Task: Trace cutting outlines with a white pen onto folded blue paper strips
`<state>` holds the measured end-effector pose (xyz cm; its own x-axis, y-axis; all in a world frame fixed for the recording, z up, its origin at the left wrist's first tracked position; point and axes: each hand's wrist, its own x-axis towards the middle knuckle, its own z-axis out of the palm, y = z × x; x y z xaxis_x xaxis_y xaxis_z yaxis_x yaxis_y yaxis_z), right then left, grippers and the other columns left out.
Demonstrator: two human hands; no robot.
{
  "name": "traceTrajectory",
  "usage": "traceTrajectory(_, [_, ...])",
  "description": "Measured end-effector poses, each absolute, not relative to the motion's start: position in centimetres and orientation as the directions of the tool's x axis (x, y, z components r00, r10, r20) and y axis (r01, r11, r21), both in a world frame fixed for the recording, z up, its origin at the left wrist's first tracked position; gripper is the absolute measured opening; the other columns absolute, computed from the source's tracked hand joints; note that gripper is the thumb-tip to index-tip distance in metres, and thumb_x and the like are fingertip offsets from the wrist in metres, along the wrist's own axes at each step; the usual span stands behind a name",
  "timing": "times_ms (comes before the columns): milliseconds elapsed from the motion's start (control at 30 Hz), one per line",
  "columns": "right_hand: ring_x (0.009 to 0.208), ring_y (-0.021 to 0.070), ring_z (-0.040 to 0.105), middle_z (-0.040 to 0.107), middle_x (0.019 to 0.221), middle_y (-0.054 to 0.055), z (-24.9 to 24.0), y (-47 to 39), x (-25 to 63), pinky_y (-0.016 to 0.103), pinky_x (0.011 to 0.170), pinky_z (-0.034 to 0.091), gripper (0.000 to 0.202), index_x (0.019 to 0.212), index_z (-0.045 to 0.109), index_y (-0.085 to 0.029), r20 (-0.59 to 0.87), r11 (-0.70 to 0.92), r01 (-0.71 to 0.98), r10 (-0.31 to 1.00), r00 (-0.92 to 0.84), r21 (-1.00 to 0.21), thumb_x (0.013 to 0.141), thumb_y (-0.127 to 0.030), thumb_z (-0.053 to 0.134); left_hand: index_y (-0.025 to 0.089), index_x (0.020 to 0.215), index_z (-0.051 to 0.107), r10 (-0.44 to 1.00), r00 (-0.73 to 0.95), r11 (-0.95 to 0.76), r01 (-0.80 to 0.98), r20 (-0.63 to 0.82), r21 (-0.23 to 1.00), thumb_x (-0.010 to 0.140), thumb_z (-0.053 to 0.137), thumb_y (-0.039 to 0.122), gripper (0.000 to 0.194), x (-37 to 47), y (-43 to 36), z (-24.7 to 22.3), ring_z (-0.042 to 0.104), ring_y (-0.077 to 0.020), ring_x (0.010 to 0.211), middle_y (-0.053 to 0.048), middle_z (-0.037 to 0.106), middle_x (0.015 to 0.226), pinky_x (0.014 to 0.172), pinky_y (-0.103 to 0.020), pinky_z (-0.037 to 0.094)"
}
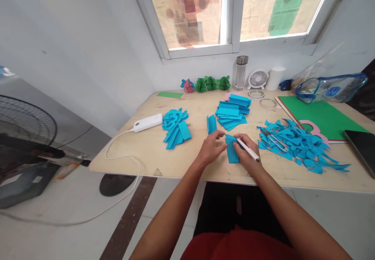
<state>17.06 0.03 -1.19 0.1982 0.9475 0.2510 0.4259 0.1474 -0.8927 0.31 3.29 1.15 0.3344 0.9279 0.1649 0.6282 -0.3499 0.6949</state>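
Note:
In the head view my right hand (247, 152) is closed around a white pen (248, 149) with a dark tip. The same hand also grips the right side of a folded blue paper (232, 152). My left hand (211, 147) has curled fingers at the left edge and top corner of that paper. Just beyond my left hand, another folded blue paper (211, 124) stands partly open on the table. A stack of folded blue papers (233, 112) lies behind. To the left sits a pile of blue cut-out shapes and strips (176, 129).
Blue paper scraps (301, 146) with small snips (275, 139) on them lie at the right. Beyond are coloured sheets (328, 115) and a dark phone (361, 148). A white power bank (148, 122) trails a cable. A bottle (240, 74) and small fan (258, 79) stand by the wall.

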Motion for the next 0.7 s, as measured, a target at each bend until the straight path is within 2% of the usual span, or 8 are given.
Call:
traceTrajectory(167, [0.062, 0.0163, 0.058, 0.065, 0.072, 0.000, -1.4, 0.3, 17.4, 0.028, 0.059, 0.046, 0.029, 0.095, 0.063, -0.020, 0.248, 0.119, 0.347, 0.901, 0.357, -0.930, 0.073, -0.040, 0.059, 0.021, 0.111, 0.060, 0.947, 0.310, -0.300, 0.748, 0.089, 0.592, 0.084, 0.057, 0.017, 0.028, 0.8, 3.3, 1.5, 0.065, -0.0191, 0.095, -0.004, 0.069, 0.103, 0.088, -0.033, 0.051])
traceTrajectory(400, [0.065, 0.0168, 0.058, 0.065, 0.075, 0.001, -1.1, 0.3, 17.6, 0.029, 0.061, 0.047, 0.030, 0.094, 0.063, -0.020, 0.268, 0.142, 0.345, 0.897, 0.351, -0.928, 0.074, -0.041, 0.059, 0.021, 0.098, 0.064, 0.949, 0.312, -0.270, 0.870, -0.037, 0.413, 0.078, 0.063, 0.017, 0.020, 3.5, 5.6, 2.5, 0.063, -0.0272, 0.104, -0.009, 0.068, 0.107, 0.087, -0.036, 0.048])
traceTrajectory(533, [0.063, 0.0166, 0.058, 0.065, 0.074, 0.001, -1.5, 0.5, 17.6, 0.028, 0.059, 0.046, 0.032, 0.096, 0.063, -0.019, 0.261, 0.137, 0.337, 0.898, 0.356, -0.931, 0.074, -0.043, 0.059, 0.020, 0.090, 0.064, 0.948, 0.308, -0.260, 0.889, -0.074, 0.378, 0.076, 0.064, 0.016, 0.015, 3.9, 6.1, 2.9, 0.065, -0.0277, 0.099, -0.010, 0.067, 0.105, 0.081, -0.035, 0.049])
traceTrajectory(700, [0.061, 0.0164, 0.057, 0.064, 0.074, 0.001, -1.9, 0.5, 17.7, 0.028, 0.057, 0.046, 0.035, 0.098, 0.063, -0.019, 0.247, 0.132, 0.323, 0.905, 0.347, -0.937, 0.074, -0.045, 0.060, 0.020, 0.090, 0.060, 0.962, 0.272, -0.240, 0.889, -0.028, 0.391, 0.075, 0.063, 0.014, 0.016, 3.9, 5.5, 2.7, 0.063, -0.0270, 0.101, -0.009, 0.067, 0.103, 0.081, -0.035, 0.048])
